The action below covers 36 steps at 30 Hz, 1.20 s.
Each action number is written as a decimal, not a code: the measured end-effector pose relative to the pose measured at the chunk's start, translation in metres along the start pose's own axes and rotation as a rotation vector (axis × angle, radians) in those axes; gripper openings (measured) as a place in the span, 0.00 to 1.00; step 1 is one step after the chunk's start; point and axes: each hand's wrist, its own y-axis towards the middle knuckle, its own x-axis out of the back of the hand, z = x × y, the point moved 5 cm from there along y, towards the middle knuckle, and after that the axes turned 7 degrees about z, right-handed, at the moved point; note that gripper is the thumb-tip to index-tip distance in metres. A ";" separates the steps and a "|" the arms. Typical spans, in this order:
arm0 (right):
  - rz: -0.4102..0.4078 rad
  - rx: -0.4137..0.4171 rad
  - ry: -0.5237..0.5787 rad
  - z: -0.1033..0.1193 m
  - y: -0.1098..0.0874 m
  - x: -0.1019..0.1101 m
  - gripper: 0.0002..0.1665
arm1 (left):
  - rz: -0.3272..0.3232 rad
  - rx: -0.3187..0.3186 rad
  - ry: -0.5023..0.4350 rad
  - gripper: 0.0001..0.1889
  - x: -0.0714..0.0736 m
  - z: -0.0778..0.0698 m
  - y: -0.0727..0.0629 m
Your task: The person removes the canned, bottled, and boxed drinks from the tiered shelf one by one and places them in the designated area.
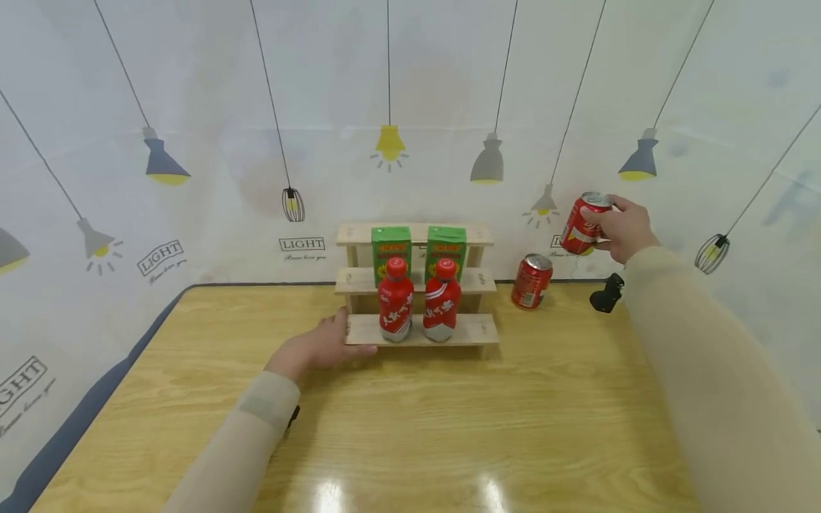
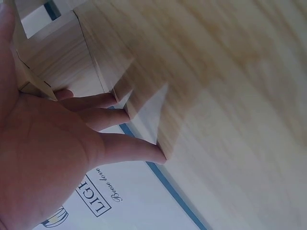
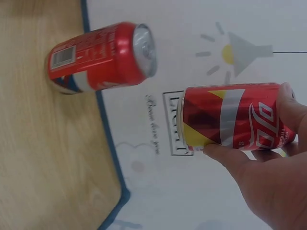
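Note:
My right hand (image 1: 627,226) grips a red soda can (image 1: 580,231) in the air at the right, thumb and fingers round its side. The right wrist view shows the held can lying sideways across that picture. Below and left of it, a second red soda can (image 1: 532,281) stands upright on the table. My left hand (image 1: 322,343) rests against the left end of a three-step wooden shelf (image 1: 471,331), thumb along the lowest step's front edge. In the left wrist view its fingers (image 2: 132,147) are straight and spread, tips touching the table.
Two red bottles (image 1: 395,303) stand side by side on the lowest step. Behind them, two green drink cartons (image 1: 447,246) stand on the middle step. A small black object (image 1: 606,293) lies by the right forearm. A lamp-patterned wall sheet (image 1: 436,85) borders the wooden table (image 1: 449,427).

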 end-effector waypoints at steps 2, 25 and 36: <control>0.000 -0.007 -0.001 -0.010 0.002 0.004 0.51 | -0.004 -0.003 -0.002 0.66 0.001 0.000 0.000; -0.042 -0.073 -0.032 -0.104 0.009 0.007 0.53 | -0.005 0.006 0.001 0.67 0.003 -0.002 0.001; -0.066 -0.099 -0.019 -0.127 0.016 0.005 0.53 | -0.007 0.002 0.003 0.66 0.001 -0.001 -0.001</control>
